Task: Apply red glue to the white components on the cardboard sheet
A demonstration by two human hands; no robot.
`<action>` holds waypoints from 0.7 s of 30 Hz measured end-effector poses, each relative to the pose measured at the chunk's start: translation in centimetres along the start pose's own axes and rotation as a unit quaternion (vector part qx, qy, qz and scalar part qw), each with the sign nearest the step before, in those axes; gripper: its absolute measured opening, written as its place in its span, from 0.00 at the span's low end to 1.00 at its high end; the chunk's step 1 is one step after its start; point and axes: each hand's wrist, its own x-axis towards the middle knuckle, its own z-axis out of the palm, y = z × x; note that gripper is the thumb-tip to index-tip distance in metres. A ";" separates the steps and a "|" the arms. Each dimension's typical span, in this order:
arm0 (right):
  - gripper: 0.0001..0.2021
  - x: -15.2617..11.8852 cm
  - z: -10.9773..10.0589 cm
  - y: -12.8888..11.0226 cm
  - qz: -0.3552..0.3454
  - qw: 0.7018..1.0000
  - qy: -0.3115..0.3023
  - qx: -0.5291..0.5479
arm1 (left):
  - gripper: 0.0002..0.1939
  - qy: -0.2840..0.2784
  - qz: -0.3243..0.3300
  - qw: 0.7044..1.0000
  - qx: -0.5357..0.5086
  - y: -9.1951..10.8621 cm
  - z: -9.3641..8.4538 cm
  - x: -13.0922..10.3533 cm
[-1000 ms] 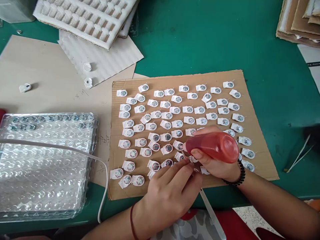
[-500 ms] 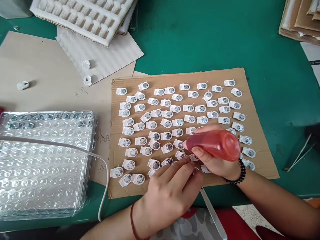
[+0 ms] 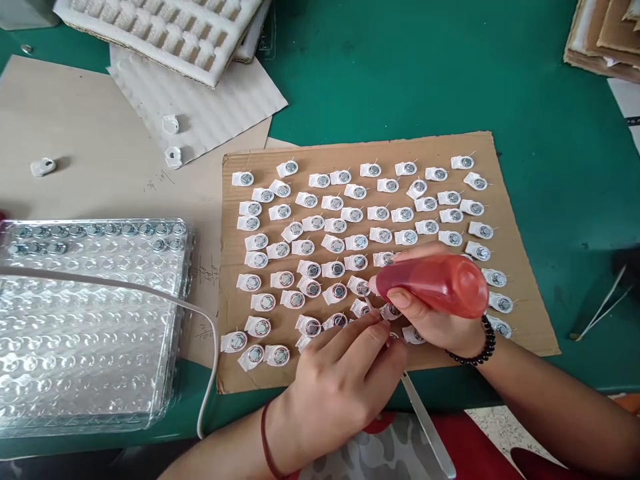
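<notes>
My right hand [image 3: 440, 330] is wrapped round a red translucent squeeze bottle [image 3: 435, 285], tilted with its nozzle pointing left and down. The nozzle tip is at one of the small white parts [image 3: 359, 287] with a round metallic face; whether it touches cannot be told. Close by, my left hand [image 3: 345, 393] is closed round a slim metal tool, seemingly tweezers [image 3: 427, 427]. Their thin tip reaches out beyond the fingers near the nozzle, and their wide end sticks out below the hand. Rows of similar white parts lie on a cardboard sheet [image 3: 525, 333], some hidden under my hands.
A clear plastic blister tray [image 3: 90, 347] lies at left, with round metallic pieces in its top rows and a white cable [image 3: 150, 293] across it. White foam trays [image 3: 215, 73] are stacked at the back. Cardboard pieces [image 3: 580, 40] lie far right, above a V-shaped metal tool [image 3: 603, 313].
Both hands hold the same grips. The bottle has shifted slightly to the right, and the whole view has moved a little.
</notes>
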 end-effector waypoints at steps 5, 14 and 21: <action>0.08 0.0 0.1 0.1 0.028 0.998 -0.015 0.057 | 0.10 0.004 0.002 1.000 0.005 0.0 0.0 0.2; 0.09 -0.3 0.2 0.3 0.049 0.997 -0.005 0.066 | 0.09 0.020 0.000 1.000 0.017 0.0 0.3 0.1; 0.09 0.0 0.2 0.2 0.017 0.998 0.010 0.062 | 0.08 0.030 -0.010 0.999 0.023 0.1 0.3 0.0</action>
